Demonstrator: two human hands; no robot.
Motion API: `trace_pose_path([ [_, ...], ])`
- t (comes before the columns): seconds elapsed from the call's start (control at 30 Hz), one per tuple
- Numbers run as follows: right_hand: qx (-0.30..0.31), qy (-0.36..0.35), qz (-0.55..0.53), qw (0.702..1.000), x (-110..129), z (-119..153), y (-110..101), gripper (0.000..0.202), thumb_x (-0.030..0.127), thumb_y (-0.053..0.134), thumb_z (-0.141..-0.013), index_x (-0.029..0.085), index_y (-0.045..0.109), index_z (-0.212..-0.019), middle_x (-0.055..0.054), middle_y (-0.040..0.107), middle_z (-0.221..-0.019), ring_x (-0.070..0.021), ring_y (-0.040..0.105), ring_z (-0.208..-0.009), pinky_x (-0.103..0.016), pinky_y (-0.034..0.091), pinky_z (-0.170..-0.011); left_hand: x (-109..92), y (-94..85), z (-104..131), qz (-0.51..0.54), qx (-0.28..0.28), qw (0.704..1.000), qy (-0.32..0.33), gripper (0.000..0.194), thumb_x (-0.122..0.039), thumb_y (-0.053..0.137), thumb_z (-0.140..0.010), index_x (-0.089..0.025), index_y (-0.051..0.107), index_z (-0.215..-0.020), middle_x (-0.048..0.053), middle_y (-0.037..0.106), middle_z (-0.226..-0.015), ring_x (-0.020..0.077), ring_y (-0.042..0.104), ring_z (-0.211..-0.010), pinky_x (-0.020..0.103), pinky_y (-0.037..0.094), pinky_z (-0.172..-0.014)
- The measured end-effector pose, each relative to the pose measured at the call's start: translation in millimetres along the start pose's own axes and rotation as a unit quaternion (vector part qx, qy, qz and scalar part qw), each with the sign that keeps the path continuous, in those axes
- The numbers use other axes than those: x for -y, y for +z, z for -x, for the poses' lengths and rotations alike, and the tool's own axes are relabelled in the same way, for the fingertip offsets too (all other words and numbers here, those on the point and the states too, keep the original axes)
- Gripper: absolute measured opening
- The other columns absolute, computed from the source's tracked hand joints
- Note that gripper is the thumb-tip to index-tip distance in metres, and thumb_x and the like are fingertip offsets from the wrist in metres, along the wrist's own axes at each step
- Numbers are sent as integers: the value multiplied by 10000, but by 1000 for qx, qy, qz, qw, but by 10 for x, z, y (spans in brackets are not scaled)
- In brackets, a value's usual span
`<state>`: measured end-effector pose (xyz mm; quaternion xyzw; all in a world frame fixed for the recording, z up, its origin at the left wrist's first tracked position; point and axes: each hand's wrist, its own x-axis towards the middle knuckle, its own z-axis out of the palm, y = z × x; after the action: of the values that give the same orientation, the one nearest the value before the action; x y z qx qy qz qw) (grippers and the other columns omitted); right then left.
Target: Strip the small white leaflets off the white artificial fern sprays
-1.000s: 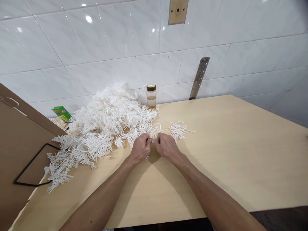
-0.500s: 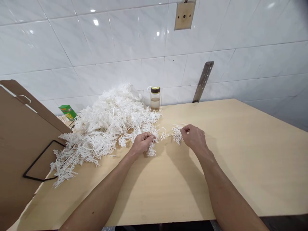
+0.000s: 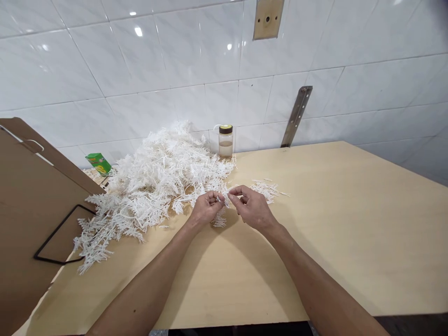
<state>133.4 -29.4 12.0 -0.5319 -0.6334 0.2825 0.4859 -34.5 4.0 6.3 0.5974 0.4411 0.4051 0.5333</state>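
A big heap of white feathery plastic sprigs [image 3: 168, 163] covers the left middle of the table. At its right edge my left hand [image 3: 207, 206] pinches a white sprig [image 3: 220, 219], part of which hangs below the fingers. Thumb and forefinger of my right hand [image 3: 252, 207] are closed at the same sprig, close beside the left fingertips; the exact spot they pinch is partly hidden. Just beyond the right hand, a small pile of loose white sprigs [image 3: 265, 190] lies flat on the wood.
Behind the heap stands a lidded bottle [image 3: 226, 143] with liquid in it. A green carton [image 3: 99, 163] is at the far left. A cardboard box [image 3: 31, 200] borders the left side, with a black wire frame [image 3: 49, 259] against it. A metal bracket [image 3: 297, 116] leans at the tiled wall.
My right hand has moved left from the small pile to the sprig in my left hand. The pieces it held now lie on the pile. My left hand has barely moved.
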Motion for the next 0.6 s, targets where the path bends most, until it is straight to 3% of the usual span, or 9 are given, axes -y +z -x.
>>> trace_pose_path([
  [0.13, -24, 30, 96, 995, -111, -40, -10, 227, 358, 507, -859, 194, 648, -789, -25, 707, -773, -148, 624, -656, -274, 476, -656, 9, -4, 0, 0, -36, 999, 23, 242, -283, 660, -659, -162, 587, -856, -79, 471, -538, 41, 347, -421, 178, 257, -420],
  [0.3, 92, 17, 112, 989, -113, -31, -46, 154, 344, 614, -799, 201, 668, -805, -20, 718, -813, -165, 656, -780, -271, 487, -706, -6, 12, 7, -24, -76, 996, 29, 224, -309, 668, -667, -164, 594, -821, -88, 465, -502, 41, 307, -416, 184, 253, -434],
  [0.4, 89, 66, 65, 992, -80, -10, -15, 242, 389, 676, -752, 188, 661, -886, -37, 713, -826, -151, 642, -659, -248, 483, -559, -8, 30, 14, -38, -82, 995, 37, 216, -320, 667, -677, -158, 597, -800, -77, 487, -504, 43, 305, -421, 188, 254, -441],
  [0.5, 131, 157, -17, 979, -95, -7, 22, 235, 405, 619, -797, 173, 648, -819, -16, 655, -651, -100, 520, -417, -218, 384, -380, 0, 39, 20, -39, -74, 995, 56, 197, -320, 649, -703, -161, 598, -807, -71, 493, -513, 47, 313, -429, 192, 256, -450],
  [0.6, 157, 209, -96, 960, -186, -33, 35, 262, 408, 569, -839, 165, 630, -763, 2, 600, -572, -78, 475, -364, -197, 344, -345, 8, 40, 37, -58, -73, 992, 89, 185, -336, 633, -748, -167, 599, -815, -63, 496, -523, 56, 336, -443, 198, 259, -461],
])
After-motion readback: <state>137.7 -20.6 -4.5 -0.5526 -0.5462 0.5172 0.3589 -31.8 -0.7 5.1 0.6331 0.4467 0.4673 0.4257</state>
